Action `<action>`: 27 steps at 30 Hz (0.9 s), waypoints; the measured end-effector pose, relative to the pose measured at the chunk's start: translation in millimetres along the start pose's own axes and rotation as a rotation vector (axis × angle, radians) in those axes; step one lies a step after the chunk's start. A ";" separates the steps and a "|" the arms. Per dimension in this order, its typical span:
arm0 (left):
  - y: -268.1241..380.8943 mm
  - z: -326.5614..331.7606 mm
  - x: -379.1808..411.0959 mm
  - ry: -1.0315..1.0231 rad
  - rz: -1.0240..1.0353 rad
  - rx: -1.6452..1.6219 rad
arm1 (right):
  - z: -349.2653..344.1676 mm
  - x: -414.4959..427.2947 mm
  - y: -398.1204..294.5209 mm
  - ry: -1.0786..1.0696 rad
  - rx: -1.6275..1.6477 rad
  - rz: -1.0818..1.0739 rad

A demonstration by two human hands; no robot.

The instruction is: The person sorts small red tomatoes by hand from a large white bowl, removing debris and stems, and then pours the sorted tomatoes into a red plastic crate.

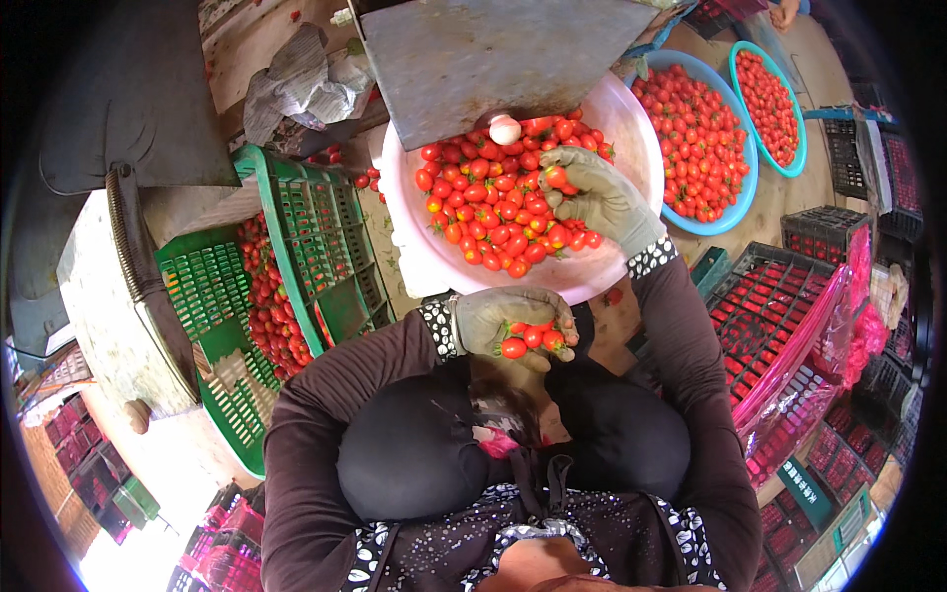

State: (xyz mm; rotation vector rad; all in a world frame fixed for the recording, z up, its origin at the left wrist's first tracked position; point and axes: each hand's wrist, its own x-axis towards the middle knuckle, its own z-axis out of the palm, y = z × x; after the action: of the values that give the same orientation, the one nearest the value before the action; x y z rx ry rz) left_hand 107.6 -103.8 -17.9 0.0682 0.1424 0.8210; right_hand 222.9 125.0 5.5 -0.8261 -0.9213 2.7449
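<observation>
A pink plastic basin [403, 222] before me holds many red cherry tomatoes [484, 214], a few with yellowish patches. My gloved right hand [603, 196] reaches over the basin's right side, with a tomato [555, 176] between thumb and fingers. Below the near rim, my gloved left hand [510, 318] is cupped, palm up, around several tomatoes [533, 338]. A grey metal chute [503, 59] slopes over the far part of the basin, with a round whitish knob [504, 129] at its lower edge.
On the left, green plastic crates [285, 244] stand beside a machine [118, 296]; one contains tomatoes. Blue [743, 211] and turquoise [797, 164] basins of tomatoes stand at right. Nearer is a black crate [769, 259] of tomatoes with pink plastic film [799, 377]. Another person's hand [784, 15] shows top right.
</observation>
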 end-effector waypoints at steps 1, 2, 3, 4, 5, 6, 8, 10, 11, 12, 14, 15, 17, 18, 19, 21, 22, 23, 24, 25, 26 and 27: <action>-1.2 -1.1 0.6 -0.010 -0.005 -0.015 | 6.0 -2.0 1.5 0.031 -0.061 0.000; -2.9 -2.6 1.1 -0.009 0.003 -0.011 | 14.4 -0.4 5.1 0.061 -0.122 0.000; -4.3 -4.4 1.8 -0.008 0.005 -0.005 | 22.1 1.8 8.1 0.094 -0.181 -0.004; -4.3 -4.1 2.0 -0.004 0.007 0.000 | 24.8 7.1 15.2 0.035 -0.534 -0.062; -4.0 -4.0 1.6 0.002 -0.004 0.010 | 28.1 10.5 21.4 0.024 -0.909 -0.117; -2.1 -1.7 0.1 0.010 -0.015 0.019 | 33.5 13.9 27.1 -0.083 -1.251 -0.284; 1.9 3.3 -2.8 0.046 -0.026 0.033 | 44.8 19.4 42.0 -0.212 -1.787 -0.541; 4.5 9.2 -3.3 0.089 -0.033 0.037 | 53.1 20.7 56.8 -0.249 -2.035 -0.544; 6.3 12.3 -2.8 0.079 -0.042 0.011 | 56.7 20.3 63.9 -0.263 -2.161 -0.539; 8.3 15.3 -3.2 0.073 -0.048 -0.013 | 64.4 19.3 70.9 -0.223 -2.218 -0.541; 7.4 15.2 -5.2 0.073 -0.051 -0.013 | 84.7 20.1 71.7 -0.253 -2.391 -0.283; 6.4 11.8 -5.2 0.072 -0.052 0.016 | 90.0 18.9 69.9 -0.262 -2.472 -0.143; 2.7 7.3 -5.3 0.066 -0.034 0.052 | 80.8 16.9 75.4 -0.166 -2.339 -0.245; 1.5 10.1 -5.2 0.062 -0.014 0.058 | 77.0 14.6 74.2 -0.136 -2.265 -0.321; 2.1 12.0 -4.6 0.059 0.006 0.064 | 72.2 11.2 71.6 -0.106 -2.190 -0.395; 6.6 15.4 -7.7 0.102 0.029 0.117 | 53.7 5.8 54.7 -0.104 -1.762 -0.376; 9.2 16.1 -6.2 0.094 0.066 0.133 | 44.2 3.5 46.0 -0.080 -1.487 -0.354; 11.0 16.4 -3.6 0.087 0.103 0.148 | 35.8 0.1 38.5 -0.057 -1.212 -0.333; 12.0 15.2 0.4 0.150 0.157 0.247 | 33.7 -4.1 29.8 0.027 -0.939 -0.294; 13.5 14.3 3.2 0.133 0.210 0.104 | 34.5 -12.1 26.8 0.120 -0.809 -0.393; 15.2 13.1 6.2 0.115 0.261 -0.040 | 38.2 -21.3 26.5 0.147 -0.659 -0.351; 19.0 16.5 10.5 0.100 0.307 -0.183 | 46.2 -31.1 26.0 0.173 -0.506 -0.311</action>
State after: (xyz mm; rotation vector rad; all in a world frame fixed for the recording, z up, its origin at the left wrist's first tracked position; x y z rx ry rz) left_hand 103.5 -83.4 -0.4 -0.1269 0.1525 1.1410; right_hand 225.5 71.1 35.1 -0.8798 -1.5822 2.1638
